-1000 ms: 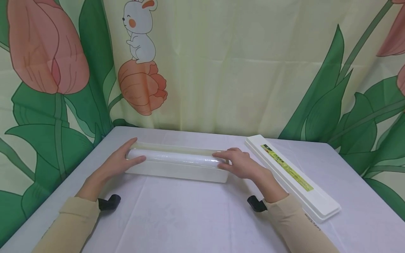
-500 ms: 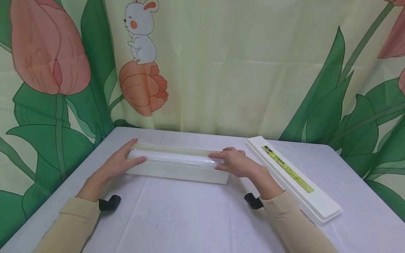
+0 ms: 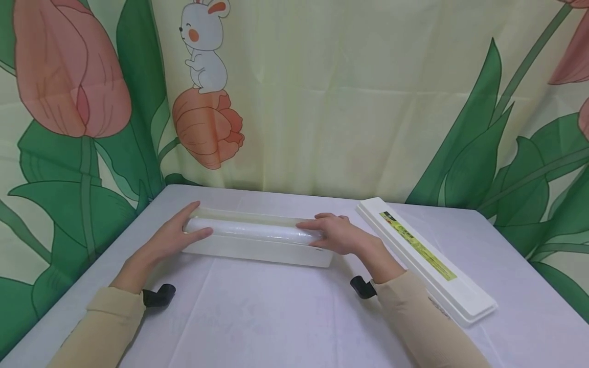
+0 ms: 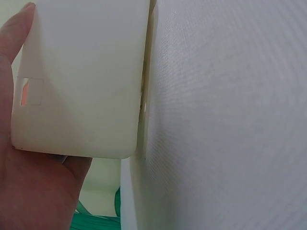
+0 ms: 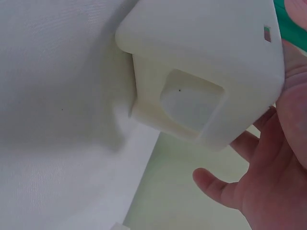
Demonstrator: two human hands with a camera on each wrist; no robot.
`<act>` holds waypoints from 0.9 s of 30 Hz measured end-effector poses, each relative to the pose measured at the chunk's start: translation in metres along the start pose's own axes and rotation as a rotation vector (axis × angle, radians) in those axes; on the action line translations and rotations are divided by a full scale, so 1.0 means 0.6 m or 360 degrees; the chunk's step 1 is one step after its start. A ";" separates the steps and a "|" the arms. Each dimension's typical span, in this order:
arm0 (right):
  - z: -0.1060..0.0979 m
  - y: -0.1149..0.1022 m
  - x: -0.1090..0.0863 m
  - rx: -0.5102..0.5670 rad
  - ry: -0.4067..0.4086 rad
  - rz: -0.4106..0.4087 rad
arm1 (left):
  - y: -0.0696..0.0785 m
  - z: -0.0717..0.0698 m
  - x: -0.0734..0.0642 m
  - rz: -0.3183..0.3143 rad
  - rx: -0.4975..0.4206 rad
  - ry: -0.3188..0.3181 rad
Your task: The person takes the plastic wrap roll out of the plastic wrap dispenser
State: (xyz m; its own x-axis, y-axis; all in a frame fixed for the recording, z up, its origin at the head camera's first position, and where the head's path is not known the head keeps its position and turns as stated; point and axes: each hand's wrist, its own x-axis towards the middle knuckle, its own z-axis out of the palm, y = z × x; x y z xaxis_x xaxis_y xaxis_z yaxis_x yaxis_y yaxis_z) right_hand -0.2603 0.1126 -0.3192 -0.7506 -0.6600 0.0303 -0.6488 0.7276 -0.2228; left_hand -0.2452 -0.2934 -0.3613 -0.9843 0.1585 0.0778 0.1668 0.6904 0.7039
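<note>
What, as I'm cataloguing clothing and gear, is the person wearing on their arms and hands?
The left sleeve and right sleeve are beige; the right bears small, dark, unreadable marks. A black, rounded device shows at the left cuff, another at the right. The left hand and right hand are bare, without gloves. No cables show.

Box (image 3: 257, 252): one
Shiny roll (image 3: 248, 229): one, in the box
Lid (image 3: 460, 292): one, right of the box
Grips: two, left hand (image 3: 174, 233) and right hand (image 3: 342, 237), at the box
Sleeves (image 3: 103, 322): two, nearer than the box
Black wrist pieces (image 3: 160, 296): two, nearer than the box
Desk (image 3: 267, 317): one, under the box
</note>
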 end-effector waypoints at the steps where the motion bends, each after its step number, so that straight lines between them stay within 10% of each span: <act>1: 0.001 0.000 0.002 0.0003 -0.0003 -0.0004 | 0.000 0.000 0.000 -0.0004 0.0000 0.0000; 27: 0.003 -0.005 0.020 -0.0009 0.0013 -0.0053 | 0.000 -0.001 0.002 -0.0013 0.0000 -0.0001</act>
State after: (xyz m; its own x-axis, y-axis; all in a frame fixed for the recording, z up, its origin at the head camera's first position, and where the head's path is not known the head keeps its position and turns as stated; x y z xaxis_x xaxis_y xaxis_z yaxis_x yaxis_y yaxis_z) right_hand -0.2669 0.1021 -0.3199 -0.7296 -0.6824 0.0458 -0.6742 0.7063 -0.2161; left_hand -0.2462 -0.2937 -0.3611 -0.9856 0.1533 0.0716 0.1588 0.6918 0.7044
